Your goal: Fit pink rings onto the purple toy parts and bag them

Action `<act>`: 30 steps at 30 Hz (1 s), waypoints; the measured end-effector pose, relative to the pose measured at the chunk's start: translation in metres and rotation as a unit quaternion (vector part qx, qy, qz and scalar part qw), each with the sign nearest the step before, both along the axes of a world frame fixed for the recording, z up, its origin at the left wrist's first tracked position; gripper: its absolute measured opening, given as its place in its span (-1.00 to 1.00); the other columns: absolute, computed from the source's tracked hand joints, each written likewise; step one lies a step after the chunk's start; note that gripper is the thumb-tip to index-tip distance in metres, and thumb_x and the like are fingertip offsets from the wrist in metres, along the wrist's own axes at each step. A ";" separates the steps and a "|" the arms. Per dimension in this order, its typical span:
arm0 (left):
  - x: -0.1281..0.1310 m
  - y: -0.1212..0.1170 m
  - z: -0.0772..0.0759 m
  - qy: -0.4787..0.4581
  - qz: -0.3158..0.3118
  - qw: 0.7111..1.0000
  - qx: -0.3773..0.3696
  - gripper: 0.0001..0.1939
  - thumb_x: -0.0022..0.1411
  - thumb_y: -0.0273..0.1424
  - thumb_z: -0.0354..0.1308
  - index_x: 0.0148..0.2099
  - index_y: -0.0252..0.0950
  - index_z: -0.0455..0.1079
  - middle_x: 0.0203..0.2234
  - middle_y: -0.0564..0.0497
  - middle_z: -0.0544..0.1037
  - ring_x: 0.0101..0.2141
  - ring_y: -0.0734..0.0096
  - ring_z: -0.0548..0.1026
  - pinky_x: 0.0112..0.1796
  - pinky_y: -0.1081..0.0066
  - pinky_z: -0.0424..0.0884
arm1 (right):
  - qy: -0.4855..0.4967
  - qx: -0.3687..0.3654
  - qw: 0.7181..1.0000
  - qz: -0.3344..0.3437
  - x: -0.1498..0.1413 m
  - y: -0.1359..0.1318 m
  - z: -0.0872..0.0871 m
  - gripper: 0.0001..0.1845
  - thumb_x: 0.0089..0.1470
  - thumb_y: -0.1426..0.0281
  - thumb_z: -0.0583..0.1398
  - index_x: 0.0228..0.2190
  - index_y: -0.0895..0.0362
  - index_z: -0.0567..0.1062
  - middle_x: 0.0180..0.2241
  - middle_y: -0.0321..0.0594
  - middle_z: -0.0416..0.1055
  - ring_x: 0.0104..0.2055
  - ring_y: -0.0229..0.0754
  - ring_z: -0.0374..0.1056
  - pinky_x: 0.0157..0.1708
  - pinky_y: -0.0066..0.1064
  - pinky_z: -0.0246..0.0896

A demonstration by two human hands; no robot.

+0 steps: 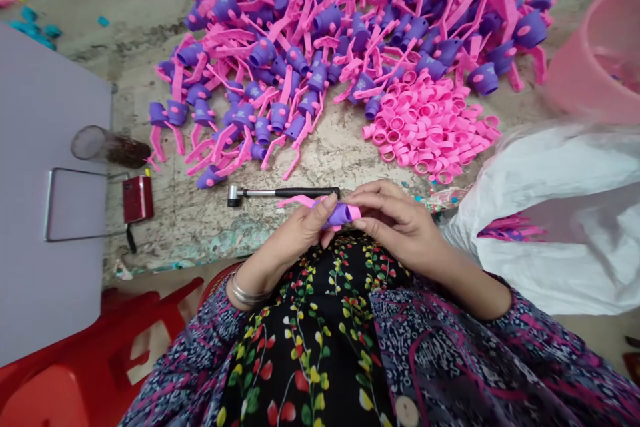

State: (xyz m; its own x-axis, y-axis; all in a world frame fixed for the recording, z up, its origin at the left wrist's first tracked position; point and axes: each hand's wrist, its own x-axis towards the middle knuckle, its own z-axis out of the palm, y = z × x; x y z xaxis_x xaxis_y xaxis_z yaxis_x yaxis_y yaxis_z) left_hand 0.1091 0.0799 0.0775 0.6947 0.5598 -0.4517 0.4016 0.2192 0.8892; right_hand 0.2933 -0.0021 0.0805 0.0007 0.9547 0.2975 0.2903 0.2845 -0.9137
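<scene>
Both hands meet over my lap on one small toy part (339, 213), a purple cup with a pink handle sticking out to the left. My left hand (306, 228) pinches it from the left, fingers closed on the purple cup. My right hand (395, 217) grips it from the right, fingers curled over its pink end. On the floor just beyond lies a black-handled metal tool (280, 193).
A big heap of purple-and-pink parts (350, 27) covers the floor ahead, with a pile of pink rings (430, 127) beside it. A pink tub (600, 47) and white bag (550, 213) sit right; a grey board (45, 167), red box (137, 198) and red stool (100, 353) left.
</scene>
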 end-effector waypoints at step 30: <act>-0.001 -0.013 0.000 0.075 0.114 0.984 -0.113 -0.39 0.09 0.23 0.05 -0.53 -0.26 0.24 -0.65 0.09 0.26 -0.58 0.51 0.17 -0.49 0.41 0.12 | 0.344 -0.220 0.913 0.009 -0.006 -0.001 -0.025 -0.73 -0.01 0.38 0.40 -0.20 0.02 0.60 -0.28 -0.29 0.56 -0.25 -0.28 0.49 -0.12 -0.33 0.46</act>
State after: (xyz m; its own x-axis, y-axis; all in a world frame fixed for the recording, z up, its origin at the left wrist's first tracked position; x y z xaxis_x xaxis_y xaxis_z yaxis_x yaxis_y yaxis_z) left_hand 0.1081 0.0673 0.0772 0.4777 0.5677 -0.6704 0.4426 0.5037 0.7419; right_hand 0.2874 -0.0033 0.0550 0.0263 0.9832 -0.1807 -0.3964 -0.1557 -0.9048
